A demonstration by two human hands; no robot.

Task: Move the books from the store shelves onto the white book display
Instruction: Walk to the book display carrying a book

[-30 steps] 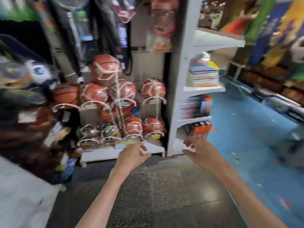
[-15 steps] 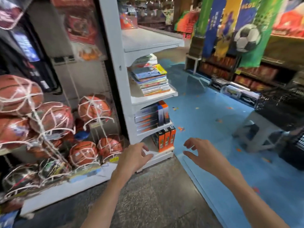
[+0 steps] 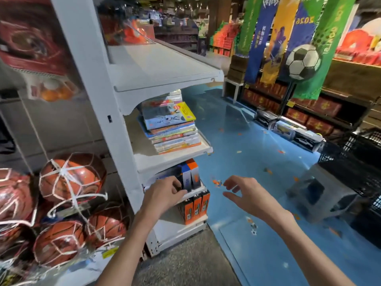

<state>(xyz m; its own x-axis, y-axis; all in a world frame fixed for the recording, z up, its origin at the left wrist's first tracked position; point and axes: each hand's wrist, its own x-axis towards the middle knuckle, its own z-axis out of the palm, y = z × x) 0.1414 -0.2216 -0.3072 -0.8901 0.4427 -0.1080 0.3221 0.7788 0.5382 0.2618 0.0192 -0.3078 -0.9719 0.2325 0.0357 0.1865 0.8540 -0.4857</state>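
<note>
Two hands | left grip point(image 3: 162, 195) loosely curled, empty, below book stack point(image 3: 172, 129) | right grip point(image 3: 245, 195) wide

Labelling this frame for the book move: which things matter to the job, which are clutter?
Job:
- book stack
- white shelf unit
- boxed books by the left hand
- right hand, holding nothing

Clutter:
- netted basketballs
- orange boxes
- football sign
- black basket
</note>
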